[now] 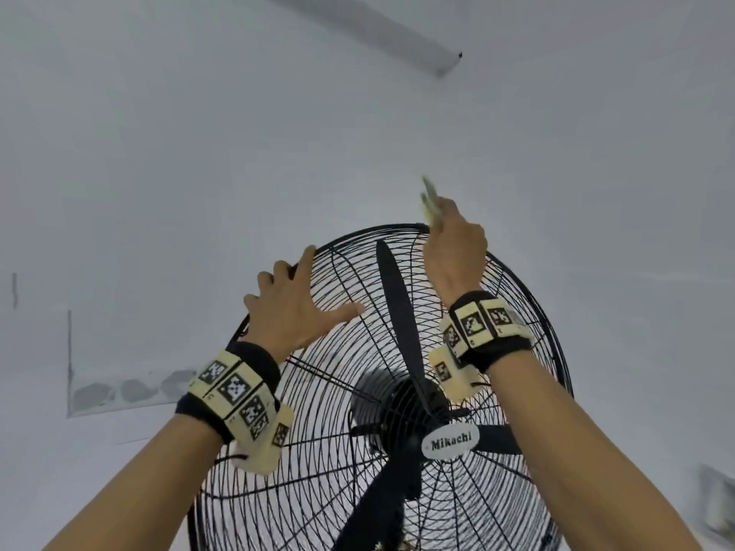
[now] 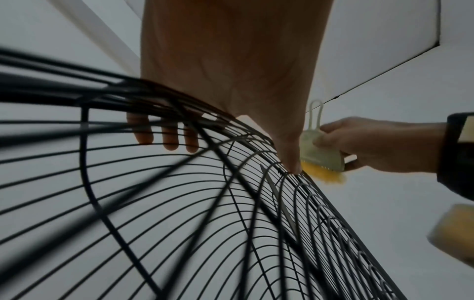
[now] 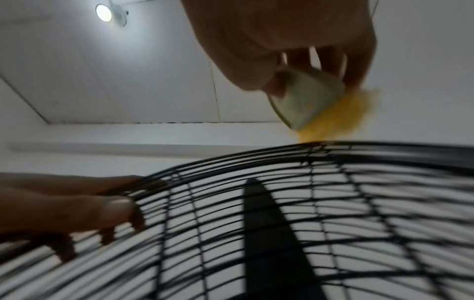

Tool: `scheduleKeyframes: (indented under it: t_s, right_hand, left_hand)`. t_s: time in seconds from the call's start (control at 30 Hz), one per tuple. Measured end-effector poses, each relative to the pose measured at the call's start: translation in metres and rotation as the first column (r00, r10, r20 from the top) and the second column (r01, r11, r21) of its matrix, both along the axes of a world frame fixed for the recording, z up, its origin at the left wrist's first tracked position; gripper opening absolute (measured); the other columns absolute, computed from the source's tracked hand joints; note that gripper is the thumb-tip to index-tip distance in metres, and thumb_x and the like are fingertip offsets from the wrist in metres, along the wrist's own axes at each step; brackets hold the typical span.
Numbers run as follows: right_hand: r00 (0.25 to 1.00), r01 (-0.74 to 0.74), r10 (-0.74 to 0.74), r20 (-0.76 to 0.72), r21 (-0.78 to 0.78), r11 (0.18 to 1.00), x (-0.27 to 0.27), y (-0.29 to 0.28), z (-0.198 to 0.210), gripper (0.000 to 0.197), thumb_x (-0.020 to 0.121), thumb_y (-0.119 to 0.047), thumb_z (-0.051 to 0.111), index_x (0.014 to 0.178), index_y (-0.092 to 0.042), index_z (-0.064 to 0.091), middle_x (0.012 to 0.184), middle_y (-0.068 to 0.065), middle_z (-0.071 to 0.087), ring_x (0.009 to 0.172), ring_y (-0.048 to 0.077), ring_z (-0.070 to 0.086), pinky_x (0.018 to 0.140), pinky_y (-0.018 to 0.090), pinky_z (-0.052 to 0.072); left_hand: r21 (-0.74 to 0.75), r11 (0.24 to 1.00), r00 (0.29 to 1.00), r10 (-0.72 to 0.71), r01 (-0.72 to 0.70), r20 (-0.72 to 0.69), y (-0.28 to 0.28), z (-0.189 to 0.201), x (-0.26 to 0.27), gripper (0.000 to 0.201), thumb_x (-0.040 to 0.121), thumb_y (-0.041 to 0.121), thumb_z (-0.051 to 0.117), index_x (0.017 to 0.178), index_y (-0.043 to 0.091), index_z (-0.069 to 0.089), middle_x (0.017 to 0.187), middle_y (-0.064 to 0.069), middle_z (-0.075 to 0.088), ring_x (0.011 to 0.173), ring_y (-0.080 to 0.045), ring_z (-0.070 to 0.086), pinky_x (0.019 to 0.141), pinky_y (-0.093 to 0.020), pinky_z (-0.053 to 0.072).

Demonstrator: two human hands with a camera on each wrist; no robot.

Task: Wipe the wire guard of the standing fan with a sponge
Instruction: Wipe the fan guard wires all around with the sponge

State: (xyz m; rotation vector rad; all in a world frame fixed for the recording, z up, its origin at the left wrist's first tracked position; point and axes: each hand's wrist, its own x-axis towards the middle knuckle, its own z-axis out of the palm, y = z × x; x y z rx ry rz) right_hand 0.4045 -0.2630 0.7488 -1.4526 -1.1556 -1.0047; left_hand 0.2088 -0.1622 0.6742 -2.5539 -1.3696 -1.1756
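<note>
A black standing fan fills the lower head view, its wire guard (image 1: 318, 451) facing me. My left hand (image 1: 294, 304) grips the guard's upper left rim: the fingers (image 2: 166, 140) curl over behind the wires and the thumb lies flat on the front. My right hand (image 1: 453, 248) holds a pale green handled sponge (image 1: 429, 196) at the top of the rim. The yellow sponge head (image 2: 325, 174) touches the guard's top edge (image 3: 333, 150), seen blurred in the right wrist view under the right hand (image 3: 295, 40).
A black blade (image 1: 397, 304) stands upright inside the guard, above the hub badge (image 1: 449, 445). White walls and ceiling lie all round, with a ceiling beam (image 1: 378, 29) and a round lamp (image 3: 104, 12) overhead.
</note>
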Motion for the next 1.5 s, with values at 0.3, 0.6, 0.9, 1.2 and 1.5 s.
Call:
scheduleKeyframes:
  t_s: [0.3,0.6,0.9,1.2,1.5]
  right_hand:
    - [0.911,-0.407,0.410,0.039,-0.069,0.911,-0.024,-0.008,-0.023,0.048,0.105,-0.008,0.050,0.151,-0.018,0.042,0.096,0.010,0.072,0.064,0.023,0.068,0.061,0.038,0.062]
    - [0.822,-0.429,0.522,0.228,-0.355,0.830,-0.037,0.000,-0.018,0.040,0.103,-0.022,0.052,0.142,-0.030,0.058,0.091,-0.004,0.072,0.065,0.006,0.060,0.061,0.016,0.047]
    - [0.890,-0.310,0.355,0.286,-0.193,0.931,-0.020,-0.003,-0.032,0.035,0.105,-0.015,0.055,0.137,-0.027,0.062,0.103,-0.012,0.075,0.054,-0.014,0.051,0.059,0.000,0.038]
    - [0.975,-0.183,0.197,-0.099,0.138,0.973,-0.007,-0.012,-0.036,0.017,0.104,-0.005,0.053,0.114,-0.015,0.062,0.077,-0.002,0.066,0.048,-0.002,0.046,0.046,0.012,0.034]
    - [0.832,-0.544,0.551,0.059,-0.103,0.833,-0.046,-0.032,-0.071,0.011,0.104,-0.011,0.052,0.109,-0.019,0.057,0.091,0.004,0.070,0.059,0.013,0.063,0.046,0.025,0.051]
  left_hand:
    - [-0.001,1.000,1.000,0.012,-0.012,0.017,-0.001,0.002,0.004,0.134,0.056,0.104,0.042,0.164,0.036,0.002,0.153,-0.014,0.036,0.139,-0.039,0.035,0.106,-0.060,0.037]
    - [0.016,0.998,0.998,0.056,-0.056,0.034,-0.004,0.002,0.008,0.130,0.060,0.102,0.046,0.163,0.033,0.010,0.149,-0.014,0.040,0.136,-0.039,0.037,0.104,-0.058,0.038]
    - [0.016,0.998,0.998,0.055,-0.055,0.024,-0.008,0.001,0.009,0.129,0.062,0.101,0.051,0.163,0.034,0.006,0.151,-0.014,0.037,0.137,-0.038,0.036,0.104,-0.057,0.037]
    - [0.010,1.000,0.999,0.028,-0.028,0.021,-0.008,0.000,0.005,0.130,0.062,0.100,0.048,0.165,0.034,0.002,0.155,-0.015,0.034,0.140,-0.039,0.034,0.108,-0.060,0.036]
    - [0.011,0.999,0.999,0.044,-0.044,0.018,-0.008,0.001,0.007,0.128,0.061,0.100,0.046,0.164,0.032,0.009,0.151,-0.014,0.037,0.137,-0.039,0.037,0.104,-0.058,0.038]
